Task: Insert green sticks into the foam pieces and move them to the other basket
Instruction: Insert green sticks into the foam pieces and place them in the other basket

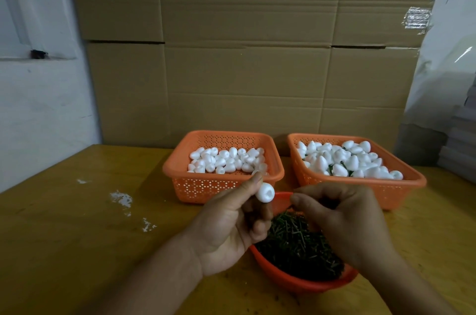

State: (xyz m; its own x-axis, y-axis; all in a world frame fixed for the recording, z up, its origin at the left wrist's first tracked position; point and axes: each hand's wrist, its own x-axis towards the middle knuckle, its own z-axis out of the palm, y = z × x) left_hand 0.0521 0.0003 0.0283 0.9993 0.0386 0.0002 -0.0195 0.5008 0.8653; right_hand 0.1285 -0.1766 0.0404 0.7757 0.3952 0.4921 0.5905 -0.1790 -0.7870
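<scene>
My left hand (231,227) pinches a white foam piece (265,193) between thumb and fingers, its hollow end facing me. My right hand (342,222) hovers over a red bowl (304,285) heaped with green sticks (293,245); its fingers are curled together, and whether a stick sits between them I cannot tell. Behind, the left orange basket (222,187) holds plain foam pieces (226,160). The right orange basket (360,187) holds foam pieces (345,160) with green sticks showing between them.
The baskets and bowl stand on a yellow wooden table (77,224) with white smears (121,198) at the left. A wall of cardboard boxes (244,70) rises right behind the baskets. Stacked grey material (461,139) sits at the far right.
</scene>
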